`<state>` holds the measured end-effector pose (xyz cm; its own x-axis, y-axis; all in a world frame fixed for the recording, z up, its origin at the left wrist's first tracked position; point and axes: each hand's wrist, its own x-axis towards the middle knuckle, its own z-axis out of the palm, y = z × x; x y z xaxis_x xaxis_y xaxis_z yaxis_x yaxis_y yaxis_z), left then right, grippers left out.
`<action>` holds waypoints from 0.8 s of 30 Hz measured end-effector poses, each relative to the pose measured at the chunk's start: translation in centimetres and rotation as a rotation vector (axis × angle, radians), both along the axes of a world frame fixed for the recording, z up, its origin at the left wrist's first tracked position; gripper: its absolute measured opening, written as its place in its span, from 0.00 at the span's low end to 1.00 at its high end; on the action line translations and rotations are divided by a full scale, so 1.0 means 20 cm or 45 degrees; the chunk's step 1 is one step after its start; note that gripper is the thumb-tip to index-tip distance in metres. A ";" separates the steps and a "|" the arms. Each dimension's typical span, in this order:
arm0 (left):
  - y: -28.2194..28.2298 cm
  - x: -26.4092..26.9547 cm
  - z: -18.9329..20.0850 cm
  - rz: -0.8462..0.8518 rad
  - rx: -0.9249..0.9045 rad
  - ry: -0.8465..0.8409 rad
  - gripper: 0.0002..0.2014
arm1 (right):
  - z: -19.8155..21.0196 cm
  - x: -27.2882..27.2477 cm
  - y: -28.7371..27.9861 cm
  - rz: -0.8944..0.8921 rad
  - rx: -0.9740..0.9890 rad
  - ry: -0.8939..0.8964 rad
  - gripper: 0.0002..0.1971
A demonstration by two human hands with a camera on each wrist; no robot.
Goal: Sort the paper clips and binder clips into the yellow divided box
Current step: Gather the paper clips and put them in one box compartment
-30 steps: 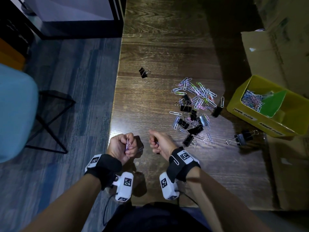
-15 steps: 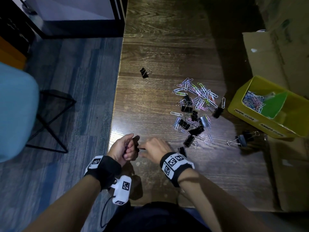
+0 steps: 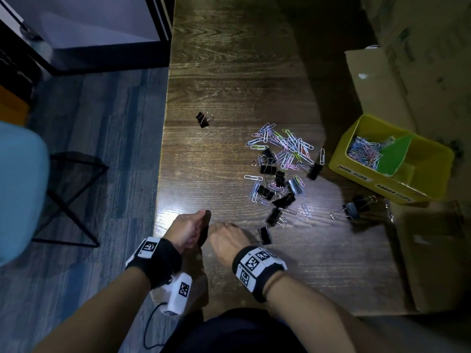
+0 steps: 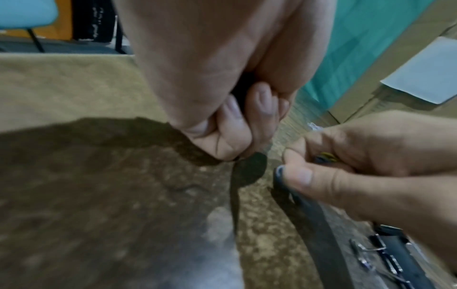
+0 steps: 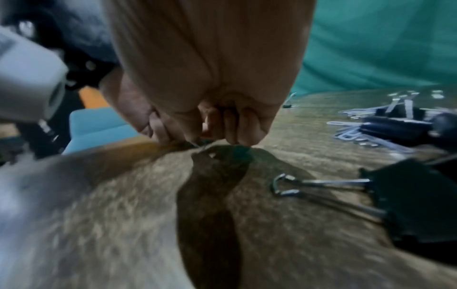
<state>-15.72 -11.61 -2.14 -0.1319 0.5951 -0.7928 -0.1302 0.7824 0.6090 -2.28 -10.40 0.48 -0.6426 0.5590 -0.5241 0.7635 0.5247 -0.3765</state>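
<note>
My two hands meet low over the front left of the wooden table [image 3: 229, 72]. My left hand [image 3: 190, 229] is curled into a fist [image 4: 230, 140], and whatever it holds is hidden. My right hand [image 3: 224, 235] pinches a small thin clip [image 4: 326, 157] between thumb and forefinger, its fingertips [image 5: 237, 135] down at the tabletop. A black binder clip [image 3: 265, 235] lies just right of that hand. The mixed pile of paper clips and binder clips [image 3: 280, 169] sits farther out. The yellow divided box [image 3: 356, 171] stands at the right, with paper clips [image 3: 362, 150] in its left compartment.
One binder clip [image 3: 202, 119] lies alone at the far left of the table. A large binder clip [image 3: 353, 208] lies in front of the box. Cardboard boxes [image 3: 377, 90] crowd the right side. A blue chair [image 3: 20, 189] stands on the floor beyond the table's left edge.
Both hands have dropped to the tabletop and come together. A paper clip seen in my left hand earlier is now hidden in the fist. A binder clip now lies beside my right hand.
</note>
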 end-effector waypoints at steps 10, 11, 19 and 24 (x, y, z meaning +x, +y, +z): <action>0.64 0.58 0.31 -0.374 0.182 -0.096 0.20 | 0.29 0.70 0.49 -1.652 -0.540 1.101 0.14; 0.72 0.69 0.36 -0.410 0.199 -0.107 0.19 | 0.33 0.79 0.56 -1.824 -0.604 1.274 0.15; 1.15 1.49 0.55 -0.575 0.270 -0.117 0.13 | 0.36 1.36 0.97 -2.061 -0.295 1.142 0.13; 1.20 1.61 0.48 -0.623 0.248 -0.102 0.11 | 0.28 1.45 1.07 -1.716 -0.201 0.613 0.14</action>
<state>16.43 12.46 7.44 0.2543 0.7092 -0.6576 0.1694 0.6367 0.7522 26.80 11.00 6.05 0.1901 0.8298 -0.5247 0.4191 -0.5519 -0.7210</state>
